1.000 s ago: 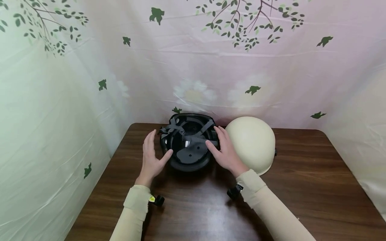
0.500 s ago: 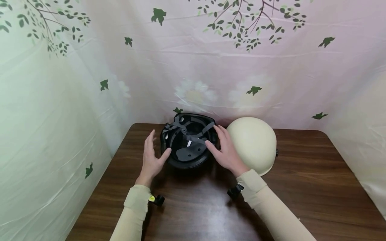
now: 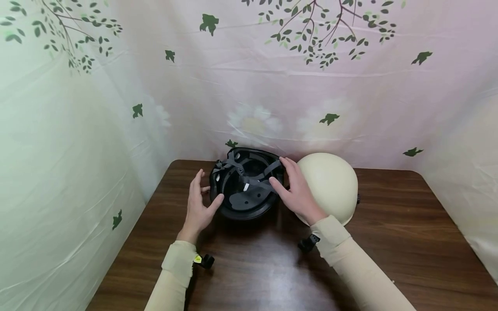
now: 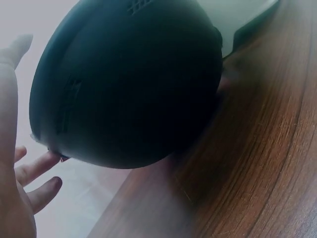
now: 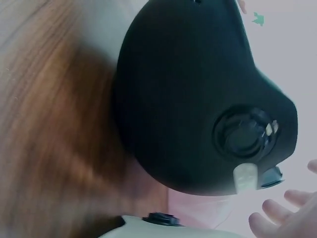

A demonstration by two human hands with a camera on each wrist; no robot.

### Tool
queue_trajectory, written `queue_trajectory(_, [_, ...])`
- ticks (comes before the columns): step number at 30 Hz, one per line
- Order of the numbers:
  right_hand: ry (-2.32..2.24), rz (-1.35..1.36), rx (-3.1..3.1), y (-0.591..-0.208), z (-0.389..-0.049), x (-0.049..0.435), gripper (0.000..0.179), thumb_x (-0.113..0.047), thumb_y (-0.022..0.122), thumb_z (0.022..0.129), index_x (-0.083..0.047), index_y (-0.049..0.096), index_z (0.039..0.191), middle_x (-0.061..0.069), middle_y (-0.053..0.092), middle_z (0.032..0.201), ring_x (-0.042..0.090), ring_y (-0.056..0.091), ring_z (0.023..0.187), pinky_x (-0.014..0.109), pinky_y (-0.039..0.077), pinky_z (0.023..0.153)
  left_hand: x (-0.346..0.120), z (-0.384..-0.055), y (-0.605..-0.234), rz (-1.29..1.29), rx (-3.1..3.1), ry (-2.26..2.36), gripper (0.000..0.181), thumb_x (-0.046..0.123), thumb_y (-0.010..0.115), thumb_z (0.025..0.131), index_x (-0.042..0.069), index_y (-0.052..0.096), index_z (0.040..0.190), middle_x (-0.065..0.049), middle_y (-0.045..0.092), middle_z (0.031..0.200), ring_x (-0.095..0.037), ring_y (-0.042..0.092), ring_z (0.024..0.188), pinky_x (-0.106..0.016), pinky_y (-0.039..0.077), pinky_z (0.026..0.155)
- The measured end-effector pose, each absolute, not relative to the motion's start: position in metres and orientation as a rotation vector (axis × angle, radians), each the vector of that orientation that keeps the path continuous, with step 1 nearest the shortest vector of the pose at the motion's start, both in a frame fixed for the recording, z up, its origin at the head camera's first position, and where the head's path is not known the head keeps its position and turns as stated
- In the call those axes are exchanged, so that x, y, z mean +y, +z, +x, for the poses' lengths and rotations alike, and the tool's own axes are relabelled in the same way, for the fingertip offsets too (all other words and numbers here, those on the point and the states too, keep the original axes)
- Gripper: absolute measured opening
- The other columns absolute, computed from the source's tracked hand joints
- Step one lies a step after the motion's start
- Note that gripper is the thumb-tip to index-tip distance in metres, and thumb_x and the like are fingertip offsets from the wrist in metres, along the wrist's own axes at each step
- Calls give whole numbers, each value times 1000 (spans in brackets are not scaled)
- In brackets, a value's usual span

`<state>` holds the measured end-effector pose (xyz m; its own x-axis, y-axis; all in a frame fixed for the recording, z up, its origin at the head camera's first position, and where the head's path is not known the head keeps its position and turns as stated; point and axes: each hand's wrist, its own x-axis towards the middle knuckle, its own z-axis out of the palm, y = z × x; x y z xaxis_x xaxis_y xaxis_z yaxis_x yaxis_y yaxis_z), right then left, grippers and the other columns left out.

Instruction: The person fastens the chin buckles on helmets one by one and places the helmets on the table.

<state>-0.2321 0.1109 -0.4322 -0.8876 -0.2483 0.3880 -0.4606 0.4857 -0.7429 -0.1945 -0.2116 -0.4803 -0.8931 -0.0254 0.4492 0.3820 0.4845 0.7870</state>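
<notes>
A black helmet [image 3: 249,185] lies crown down on the table, its grey straps and padding facing up. My left hand [image 3: 197,211] stands at its left side, thumb and fingers spread wide. In the left wrist view a fingertip [image 4: 47,161] meets the helmet's rim. At the right side my right hand [image 3: 297,192] is spread, with index finger and thumb right at the rim in the head view. From the right wrist, the outer shell shows a round knob [image 5: 242,136]. A cream helmet [image 3: 328,185] sits dome up just right of my right hand.
The brown wooden table [image 3: 249,268] ends behind the helmets against a printed curtain [image 3: 272,86], which also hangs on both sides. The cream helmet has a small black knob [image 3: 358,198] on its right side.
The black helmet has turned and tilted slightly between my hands, its loose strap at the left shifting inward. The head view has shifted a little. The cream helmet stays put.
</notes>
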Motion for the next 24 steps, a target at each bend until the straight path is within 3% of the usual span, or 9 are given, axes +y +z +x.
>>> queue_trajectory(8, [1311,644,-2427,-406,-234,109,72,-31,67,107,-6,39,168,18,33,176,37,31,164,61,29,132,-212,-196,-483,-285,-2317,-1417,94,24,77,99,25,22,175,-14,34,173,-40,58,137,-65,52,113])
queue_trajectory(18, [1373,741,-2383,-386,-235,86,71,-29,66,108,-12,37,170,13,35,177,32,34,164,59,35,130,-205,-199,-483,-288,-2332,-1414,97,26,78,98,23,20,176,-17,35,173,-42,50,147,-64,48,117])
queue_trajectory(24, [1568,770,-2417,-377,-237,67,66,-35,59,112,-20,34,172,9,36,176,41,45,155,62,44,125,-202,-201,-484,-297,-2344,-1406,103,29,83,93,24,21,175,-16,36,173,-38,49,146,-62,47,118])
